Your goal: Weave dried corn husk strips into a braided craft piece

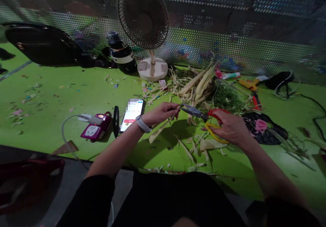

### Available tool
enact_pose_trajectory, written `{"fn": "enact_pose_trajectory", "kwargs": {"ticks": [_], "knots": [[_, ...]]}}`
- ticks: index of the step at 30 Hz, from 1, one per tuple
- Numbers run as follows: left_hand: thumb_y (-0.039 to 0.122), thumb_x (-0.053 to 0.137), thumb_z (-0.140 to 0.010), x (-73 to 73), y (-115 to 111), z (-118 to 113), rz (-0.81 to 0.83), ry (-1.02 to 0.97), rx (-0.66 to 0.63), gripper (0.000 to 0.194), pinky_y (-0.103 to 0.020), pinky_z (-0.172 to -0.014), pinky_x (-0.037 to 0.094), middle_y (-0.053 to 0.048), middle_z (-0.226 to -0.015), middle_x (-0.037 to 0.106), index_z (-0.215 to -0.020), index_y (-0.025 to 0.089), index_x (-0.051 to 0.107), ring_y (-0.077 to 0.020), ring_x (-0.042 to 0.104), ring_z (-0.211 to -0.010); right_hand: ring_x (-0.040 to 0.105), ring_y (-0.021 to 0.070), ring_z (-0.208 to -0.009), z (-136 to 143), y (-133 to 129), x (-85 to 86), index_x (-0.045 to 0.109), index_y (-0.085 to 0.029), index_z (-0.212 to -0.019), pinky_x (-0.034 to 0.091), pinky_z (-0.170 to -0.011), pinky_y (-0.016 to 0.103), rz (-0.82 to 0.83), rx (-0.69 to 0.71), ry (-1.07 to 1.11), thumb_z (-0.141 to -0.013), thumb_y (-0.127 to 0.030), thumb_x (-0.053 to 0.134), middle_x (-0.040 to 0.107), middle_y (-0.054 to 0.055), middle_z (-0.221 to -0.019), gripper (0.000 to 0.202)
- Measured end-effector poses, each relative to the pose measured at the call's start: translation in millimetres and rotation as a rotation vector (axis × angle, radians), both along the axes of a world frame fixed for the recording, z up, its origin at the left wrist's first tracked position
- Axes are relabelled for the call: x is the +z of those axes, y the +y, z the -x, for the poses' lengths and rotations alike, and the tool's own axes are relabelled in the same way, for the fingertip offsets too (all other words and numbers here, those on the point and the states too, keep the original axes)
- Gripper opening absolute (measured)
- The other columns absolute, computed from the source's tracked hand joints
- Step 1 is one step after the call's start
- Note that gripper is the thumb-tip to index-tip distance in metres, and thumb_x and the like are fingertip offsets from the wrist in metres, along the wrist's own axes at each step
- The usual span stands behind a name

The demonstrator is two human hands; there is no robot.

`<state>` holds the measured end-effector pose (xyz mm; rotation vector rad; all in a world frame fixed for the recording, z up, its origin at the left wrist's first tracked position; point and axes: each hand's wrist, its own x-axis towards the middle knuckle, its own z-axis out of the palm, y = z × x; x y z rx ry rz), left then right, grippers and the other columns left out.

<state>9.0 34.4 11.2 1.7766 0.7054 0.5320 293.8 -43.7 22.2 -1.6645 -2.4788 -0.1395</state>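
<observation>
Husk strip (160, 132) pinched in the grip of our left hand (163, 113), over the bench (89, 84). Our right hand's (233, 127) grip wraps the scissors (194, 111), blades just beside the left. We see piled husks (200, 84) beyond.

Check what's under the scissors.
Around and below the scissors, the green tabletop shows, with pale husk scraps on it. Whatever the blades, handles and right hand cover in this view can't be seen.
</observation>
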Motion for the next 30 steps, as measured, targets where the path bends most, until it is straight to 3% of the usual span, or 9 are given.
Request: {"fn": "enact_pose_trajectory", "kwargs": {"ticks": [9,21,27,30], "knots": [[0.036,0.051,-0.089,-0.5,0,0,0.064,0.007,0.012,0.03,-0.022,-0.063,0.041,-0.002,-0.069,0.06,-0.079,0.012,0.064,-0.0094,0.05,-0.062,0.056,0.0169,-0.057,-2,0,-2.7,0.066,-0.017,-0.092,0.029,-0.053,0.026,-0.061,0.019,-0.056,-0.085,-0.062,0.046,0.062,0.004,-0.062,0.05],[0.039,0.054,-0.088,-4.7,2,0,0.105,0.004,0.0,0.033,-0.021,-0.061,0.039,-0.001,-0.065,0.057,-0.076,0.011,0.065,-0.0085,0.048,-0.06,0.063,0.0186,-0.066,-6,3,-4.3,0.067,-0.019,-0.095,0.032,-0.054,0.026,0.002,0.027,-0.007,-0.084,-0.064,0.048,0.072,0.006,-0.078,0.05],[0.038,0.052,-0.089,-2.1,1,0,0.073,0.033,-0.011,0.032,-0.021,-0.061,0.039,0.0,-0.065,0.056,-0.075,0.012,0.064,-0.0083,0.049,-0.06,0.064,0.02,-0.066,-6,4,-8.4,0.068,-0.02,-0.094,0.031,-0.054,0.026,0.06,-0.028,0.007,-0.082,-0.065,0.05,0.071,0.006,-0.074,0.05],[0.038,0.05,-0.09,0.2,0,-1,0.025,0.087,-0.085,0.033,-0.02,-0.062,0.041,0.0,-0.065,0.058,-0.074,0.013,0.063,-0.0088,0.051,-0.061,0.062,0.0197,-0.06,-2,4,-11.0,0.067,-0.021,-0.096,0.03,-0.054,0.026,0.123,-0.151,0.061,-0.081,-0.063,0.049,0.069,0.005,-0.069,0.048]]}}
